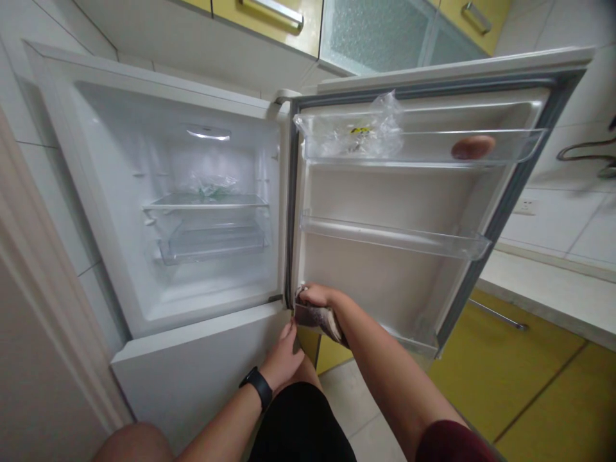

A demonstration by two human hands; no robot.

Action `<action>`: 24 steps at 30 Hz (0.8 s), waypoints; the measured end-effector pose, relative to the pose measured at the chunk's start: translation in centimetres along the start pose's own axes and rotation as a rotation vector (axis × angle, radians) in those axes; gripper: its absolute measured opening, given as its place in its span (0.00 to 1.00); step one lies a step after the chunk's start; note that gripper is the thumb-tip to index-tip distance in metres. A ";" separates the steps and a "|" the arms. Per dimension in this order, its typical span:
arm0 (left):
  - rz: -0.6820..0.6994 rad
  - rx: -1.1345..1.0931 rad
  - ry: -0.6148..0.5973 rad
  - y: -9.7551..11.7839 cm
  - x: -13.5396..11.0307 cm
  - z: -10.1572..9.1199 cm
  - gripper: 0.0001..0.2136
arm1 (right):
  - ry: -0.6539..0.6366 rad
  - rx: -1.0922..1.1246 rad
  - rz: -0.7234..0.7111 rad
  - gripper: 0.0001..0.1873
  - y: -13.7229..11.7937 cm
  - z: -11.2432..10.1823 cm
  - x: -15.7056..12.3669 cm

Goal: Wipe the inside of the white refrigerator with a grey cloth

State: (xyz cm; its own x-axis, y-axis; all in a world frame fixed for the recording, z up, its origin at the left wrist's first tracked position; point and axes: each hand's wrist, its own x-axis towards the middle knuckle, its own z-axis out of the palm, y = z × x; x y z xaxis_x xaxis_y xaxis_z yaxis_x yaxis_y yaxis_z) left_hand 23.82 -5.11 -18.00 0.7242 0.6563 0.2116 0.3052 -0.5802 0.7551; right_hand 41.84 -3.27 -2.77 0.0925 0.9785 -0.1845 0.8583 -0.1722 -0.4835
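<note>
My right hand (316, 295) is closed around a dark, patterned cloth (315, 316) at the lower hinge-side corner of the open refrigerator door (385, 192). Part of the cloth hangs down below my wrist. My left hand (285, 358), with a black watch on its wrist, is just below it by the hinge edge. Its fingers point up toward the corner and appear extended, with nothing visible in them. The refrigerator compartment (212, 285) stands open on the left, with a glass shelf (212, 201) and a clear drawer (216, 244) inside.
A crumpled plastic bag (212, 185) lies on the shelf. The upper door bin (423, 151) holds another clear bag (366, 131) and a reddish-brown round item (473, 147). A clear middle bin (399, 237) crosses the door. Yellow cabinets (529, 366) and a counter (553, 289) stand to the right.
</note>
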 end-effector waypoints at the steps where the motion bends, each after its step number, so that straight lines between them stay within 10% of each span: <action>1: -0.017 0.013 -0.028 -0.1 0.0 -0.1 0.43 | -0.001 -0.012 0.005 0.10 0.3 -0.2 -0.7; 11: -0.071 -0.015 -0.114 -0.8 0.3 -0.4 0.48 | 0.275 -0.261 0.179 0.17 9.2 -3.6 -17.3; 17: -0.023 -0.093 -0.110 -3.6 -0.2 1.2 0.47 | 0.857 -0.402 0.228 0.27 17.2 -0.2 -25.7; 24: -0.285 -0.042 -0.217 -10.4 -5.1 2.8 0.47 | 1.776 0.400 0.537 0.27 21.6 6.5 -26.7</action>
State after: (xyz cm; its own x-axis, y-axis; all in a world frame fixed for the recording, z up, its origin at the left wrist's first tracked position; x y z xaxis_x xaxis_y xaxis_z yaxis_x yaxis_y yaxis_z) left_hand 18.70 -3.82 -28.68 0.7292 0.6689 -0.1444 0.4913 -0.3649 0.7909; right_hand 54.63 -33.83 -13.86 0.8370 -0.2563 0.4835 0.4389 -0.2132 -0.8729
